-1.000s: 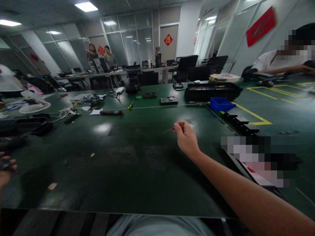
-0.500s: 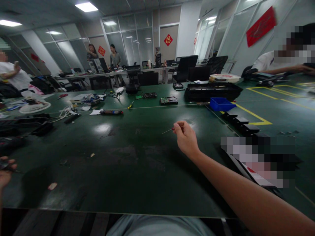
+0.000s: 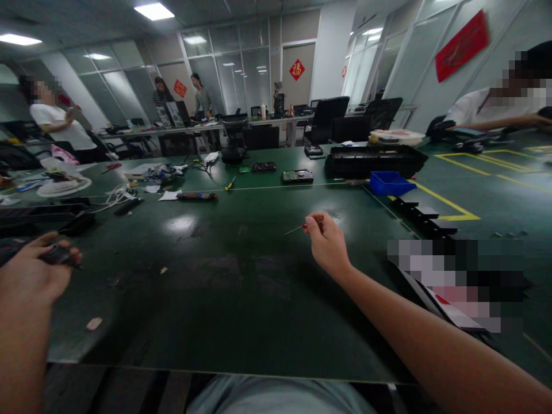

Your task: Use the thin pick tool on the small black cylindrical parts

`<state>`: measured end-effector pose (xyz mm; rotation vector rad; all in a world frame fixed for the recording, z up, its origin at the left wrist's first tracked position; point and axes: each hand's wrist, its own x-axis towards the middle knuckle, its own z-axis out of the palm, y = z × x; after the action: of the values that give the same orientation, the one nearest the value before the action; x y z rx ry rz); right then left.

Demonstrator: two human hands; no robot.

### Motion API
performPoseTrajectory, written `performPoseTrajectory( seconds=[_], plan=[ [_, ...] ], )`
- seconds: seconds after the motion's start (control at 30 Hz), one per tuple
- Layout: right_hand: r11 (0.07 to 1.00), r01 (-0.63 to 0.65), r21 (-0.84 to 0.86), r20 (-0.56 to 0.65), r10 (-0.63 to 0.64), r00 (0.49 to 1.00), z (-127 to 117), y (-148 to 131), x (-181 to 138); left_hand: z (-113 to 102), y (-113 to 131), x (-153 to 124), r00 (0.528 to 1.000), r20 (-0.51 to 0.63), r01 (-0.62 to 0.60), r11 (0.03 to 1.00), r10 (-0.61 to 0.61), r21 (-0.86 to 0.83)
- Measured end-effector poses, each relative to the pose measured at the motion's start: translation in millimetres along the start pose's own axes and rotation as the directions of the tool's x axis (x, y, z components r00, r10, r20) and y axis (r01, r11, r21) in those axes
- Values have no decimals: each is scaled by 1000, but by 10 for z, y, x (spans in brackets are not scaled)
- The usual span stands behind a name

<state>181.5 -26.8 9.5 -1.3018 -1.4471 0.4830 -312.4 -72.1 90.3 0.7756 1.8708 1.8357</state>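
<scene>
My right hand (image 3: 326, 241) is stretched out over the middle of the green table (image 3: 224, 287), fingers pinched shut on a small screwdriver (image 3: 297, 228) with a red grip and a thin metal shaft that points left. My left hand (image 3: 37, 270) is raised at the left edge of the table, its fingers curled around a small dark object (image 3: 58, 256) that I cannot make out.
A blue bin (image 3: 390, 183), a long black case (image 3: 373, 161) and black blocks (image 3: 425, 215) stand at the right. Circuit boards (image 3: 296, 175), a yellow screwdriver (image 3: 230, 184), cables and a white fan (image 3: 64, 185) lie farther back. Other people stand and sit around the room.
My left hand has come up into view from the lower left, holding the dark object. My right hand has stayed in place with the screwdriver. A person at the far left has moved.
</scene>
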Motion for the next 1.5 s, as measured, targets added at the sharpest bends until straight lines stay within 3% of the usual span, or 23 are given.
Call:
performPoseTrajectory(
  seconds=[0.1, 0.2, 0.37, 0.5, 0.6, 0.73, 0.93, 1.0, 1.13, 1.33, 1.5],
  plan=[
    [1000, 1, -1, -7, -1, 1000, 2, -6, 1, 297, 59, -179, 995, 97, 36, 985, -20, -171],
    [1000, 1, 10, -2, -1, 1000, -1, -17, -1, 681, 168, -446, 964, 264, 92, 955, -15, -282],
    [1000, -22, 8, -1, 22, 1000, -22, -42, 1, 1285, 247, -873, 851, 524, 176, 924, 30, -339],
    [999, -9, -36, 18, 10, 1000, -52, -72, -2, 1678, 200, -1249, 702, 712, 223, 941, 26, -254],
    [999, 1, -46, 49, 2, 999, -68, -94, -17, 1905, 80, -1565, 570, 820, 50, 995, 47, -92],
    [1000, 22, 2, 57, -22, 998, -73, -117, -39, 2115, -144, -1937, 464, 883, -336, 936, 67, 105],
    [969, 8, 245, -21, -3, 1000, -66, -119, -34, 2246, -455, -2047, 317, 920, -587, 810, 230, 0],
    [947, 10, 321, -19, -4, 1000, -54, -106, -32, 2250, -536, -2000, 309, 913, -609, 793, 265, -25],
    [935, 7, 354, 73, -35, 997, -17, -80, -51, 2234, -602, -1941, 364, 900, -560, 828, 239, 7],
    [970, 3, 243, 104, -29, 994, 26, -69, -96, 2219, -597, -1913, 326, 909, -590, 807, 260, -19],
    [993, 40, 107, 94, -50, 994, -8, -132, -108, 2235, -665, -1861, 333, 894, -615, 788, 301, -36]
  ],
)
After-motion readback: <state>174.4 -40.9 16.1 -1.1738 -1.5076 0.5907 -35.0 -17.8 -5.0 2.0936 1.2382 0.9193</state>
